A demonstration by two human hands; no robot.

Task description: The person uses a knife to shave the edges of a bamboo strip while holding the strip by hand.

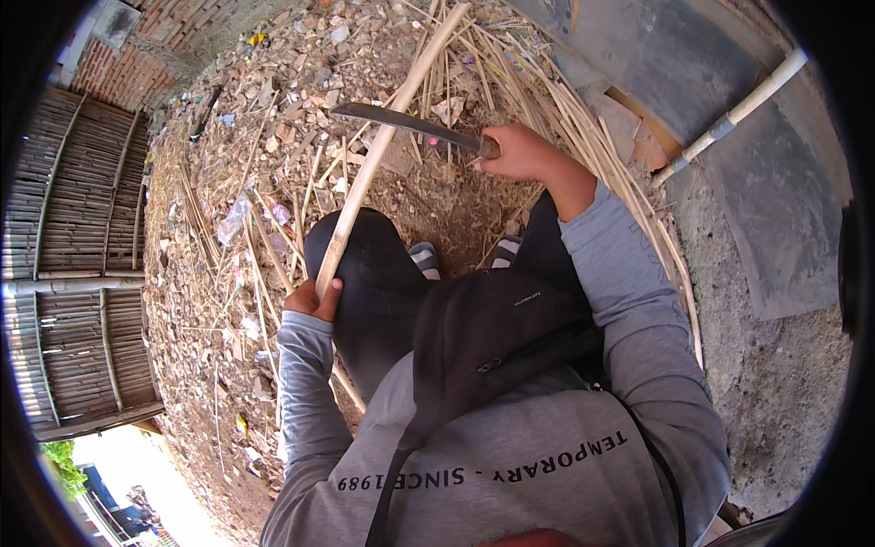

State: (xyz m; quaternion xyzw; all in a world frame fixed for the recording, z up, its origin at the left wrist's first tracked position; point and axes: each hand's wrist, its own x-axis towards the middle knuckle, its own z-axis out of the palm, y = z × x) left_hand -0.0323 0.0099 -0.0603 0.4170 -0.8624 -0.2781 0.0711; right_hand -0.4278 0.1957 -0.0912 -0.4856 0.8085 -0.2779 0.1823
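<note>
A long pale bamboo strip (365,173) slants up and away from my left thigh toward the far edge of the view. Its near end is gripped by my left hand (313,299), closed beside my left knee. Out in front, my right hand (521,153) is wrapped round the handle of a machete (415,122). The dark, curved blade points left and crosses the bamboo strip; whether it touches the strip I cannot tell. Part of the handle is hidden inside my right fist.
Loose bamboo strips (538,87) lie piled at the far right. Rubble and litter (205,301) cover the ground on the left, beside a bamboo-slat wall (73,191). Dark sheets (775,191) and a pale pole (729,118) are on the right. A black bag (501,319) rests on my lap.
</note>
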